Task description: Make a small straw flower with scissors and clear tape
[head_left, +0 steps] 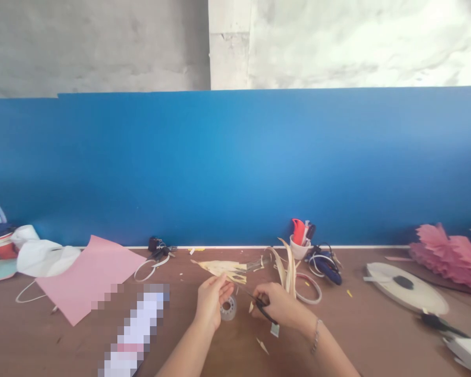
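My left hand (212, 302) pinches a pale dried husk (222, 268), which looks like corn husk and is split into strips at its right end. In my right hand (278, 302) are black-handled scissors (266, 312), their blades pointing left toward the strips. Whether the blades touch the husk I cannot tell. A roll of clear tape (229, 309) lies between my hands, partly behind the left fingers. Beyond my right hand, long curled husk pieces (289, 267) stand up from the table. Small husk scraps (262, 345) lie nearer to me.
A white cup of pens (299, 247) stands at the back by the blue partition (220, 167). Pink paper (92, 277) and keys (157, 251) lie left. On the right are a tape ring (313, 290), an oval pale object (408, 290) and pink pleated paper (449, 256).
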`<state>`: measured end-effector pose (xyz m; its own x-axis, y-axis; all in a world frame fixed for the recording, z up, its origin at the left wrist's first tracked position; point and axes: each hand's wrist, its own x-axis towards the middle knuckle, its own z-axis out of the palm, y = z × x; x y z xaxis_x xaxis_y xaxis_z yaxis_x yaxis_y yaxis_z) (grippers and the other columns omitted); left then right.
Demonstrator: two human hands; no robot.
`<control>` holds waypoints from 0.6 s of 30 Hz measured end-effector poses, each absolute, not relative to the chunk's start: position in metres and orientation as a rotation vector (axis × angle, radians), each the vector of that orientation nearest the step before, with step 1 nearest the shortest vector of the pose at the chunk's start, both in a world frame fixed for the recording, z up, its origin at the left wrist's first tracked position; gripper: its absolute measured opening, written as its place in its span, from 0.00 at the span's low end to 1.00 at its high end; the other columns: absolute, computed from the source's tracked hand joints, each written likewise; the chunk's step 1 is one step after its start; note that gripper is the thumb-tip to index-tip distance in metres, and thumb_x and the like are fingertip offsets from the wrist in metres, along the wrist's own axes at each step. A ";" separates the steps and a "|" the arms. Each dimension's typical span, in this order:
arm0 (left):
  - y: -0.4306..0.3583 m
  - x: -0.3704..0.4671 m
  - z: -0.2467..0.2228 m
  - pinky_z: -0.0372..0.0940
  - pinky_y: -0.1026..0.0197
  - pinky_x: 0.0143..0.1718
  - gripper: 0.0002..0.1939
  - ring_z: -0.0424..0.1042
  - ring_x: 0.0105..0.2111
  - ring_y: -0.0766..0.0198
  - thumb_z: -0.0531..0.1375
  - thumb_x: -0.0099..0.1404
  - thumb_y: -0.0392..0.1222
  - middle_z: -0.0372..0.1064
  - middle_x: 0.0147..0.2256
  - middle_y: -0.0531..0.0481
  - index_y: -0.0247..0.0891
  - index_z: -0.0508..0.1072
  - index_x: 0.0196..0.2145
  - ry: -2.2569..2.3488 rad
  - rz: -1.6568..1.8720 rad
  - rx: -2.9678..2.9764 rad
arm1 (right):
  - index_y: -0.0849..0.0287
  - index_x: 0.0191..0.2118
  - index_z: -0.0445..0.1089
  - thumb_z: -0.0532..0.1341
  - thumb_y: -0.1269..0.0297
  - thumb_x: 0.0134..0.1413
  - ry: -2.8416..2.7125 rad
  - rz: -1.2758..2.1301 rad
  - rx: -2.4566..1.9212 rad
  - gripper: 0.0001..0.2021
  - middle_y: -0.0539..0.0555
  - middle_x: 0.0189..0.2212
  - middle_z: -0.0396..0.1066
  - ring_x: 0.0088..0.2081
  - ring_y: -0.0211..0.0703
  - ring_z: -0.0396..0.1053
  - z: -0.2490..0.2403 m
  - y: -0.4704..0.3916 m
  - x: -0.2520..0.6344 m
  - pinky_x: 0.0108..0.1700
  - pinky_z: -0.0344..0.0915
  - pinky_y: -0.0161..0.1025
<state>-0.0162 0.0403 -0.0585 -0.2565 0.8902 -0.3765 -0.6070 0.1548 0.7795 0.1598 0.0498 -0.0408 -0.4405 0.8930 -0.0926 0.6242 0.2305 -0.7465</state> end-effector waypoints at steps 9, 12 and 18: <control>0.042 -0.019 -0.055 0.71 0.66 0.31 0.07 0.76 0.25 0.64 0.60 0.59 0.30 0.74 0.23 0.44 0.31 0.69 0.24 1.080 1.571 0.277 | 0.58 0.29 0.67 0.65 0.73 0.31 -1.922 1.448 -1.332 0.12 0.44 0.20 0.65 0.21 0.33 0.60 -0.042 0.054 0.178 0.21 0.54 0.29; 0.040 -0.017 -0.052 0.71 0.66 0.32 0.06 0.76 0.26 0.64 0.60 0.59 0.30 0.74 0.24 0.43 0.31 0.69 0.25 1.064 1.551 0.277 | 0.58 0.31 0.64 0.64 0.73 0.34 -1.641 1.370 -1.121 0.13 0.45 0.22 0.66 0.24 0.34 0.62 -0.045 0.058 0.164 0.26 0.58 0.30; 0.034 -0.011 -0.052 0.71 0.65 0.31 0.04 0.76 0.27 0.63 0.60 0.59 0.33 0.76 0.27 0.40 0.30 0.71 0.27 1.049 1.481 0.349 | 0.58 0.34 0.65 0.68 0.70 0.31 -1.309 1.256 -1.003 0.18 0.46 0.22 0.67 0.25 0.36 0.64 -0.054 0.059 0.131 0.27 0.59 0.32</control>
